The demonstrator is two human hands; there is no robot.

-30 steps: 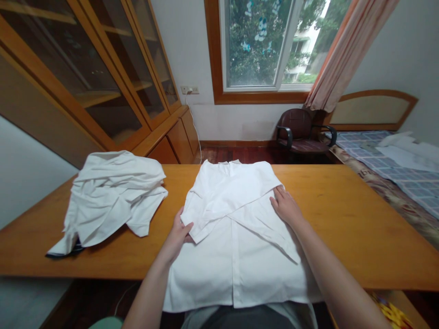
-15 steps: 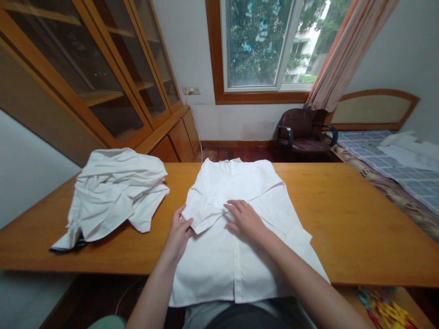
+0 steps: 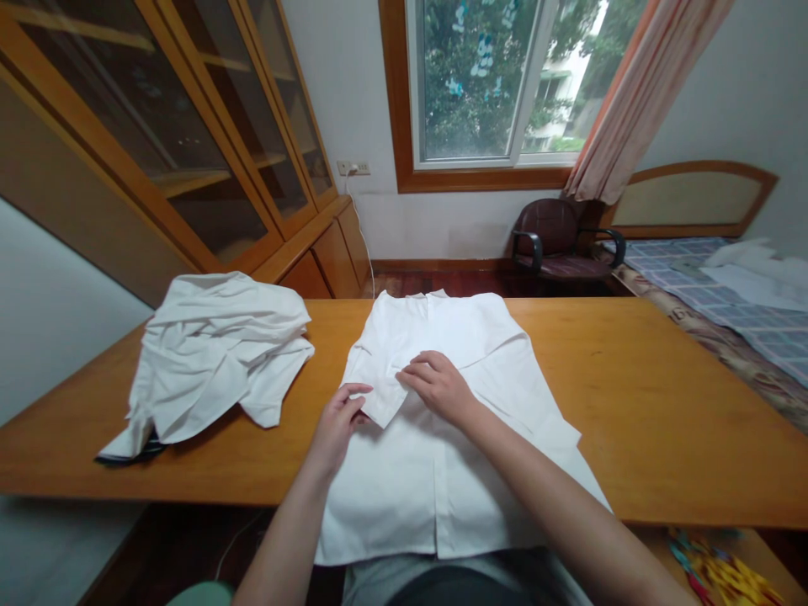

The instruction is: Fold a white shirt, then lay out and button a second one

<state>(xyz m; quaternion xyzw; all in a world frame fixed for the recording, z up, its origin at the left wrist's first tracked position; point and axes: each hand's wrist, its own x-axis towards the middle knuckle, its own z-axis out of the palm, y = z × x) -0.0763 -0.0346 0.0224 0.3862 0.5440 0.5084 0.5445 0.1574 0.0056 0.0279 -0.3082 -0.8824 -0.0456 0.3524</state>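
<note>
Here, white shirt (image 3: 391, 488): we find it centre to lower centre of the frame, collar upward, long axis running down to the near edge.
Folded sleeve (image 3: 380, 397): between the hands, right of the left fingertips; left hand nearer its end.
Left hand (image 3: 336, 427): fingers bent, thumb apart; grip, we cannot tell.
Right hand (image 3: 440, 392): fingers together, curved over the sleeve; pinch, we cannot tell.
Cloth: matte, softly creased.
Crumpled white garment (image 3: 208, 358): left of frame, dark striped edge.
Tabletop (image 3: 637, 404): smooth, orange-brown wood.
</note>
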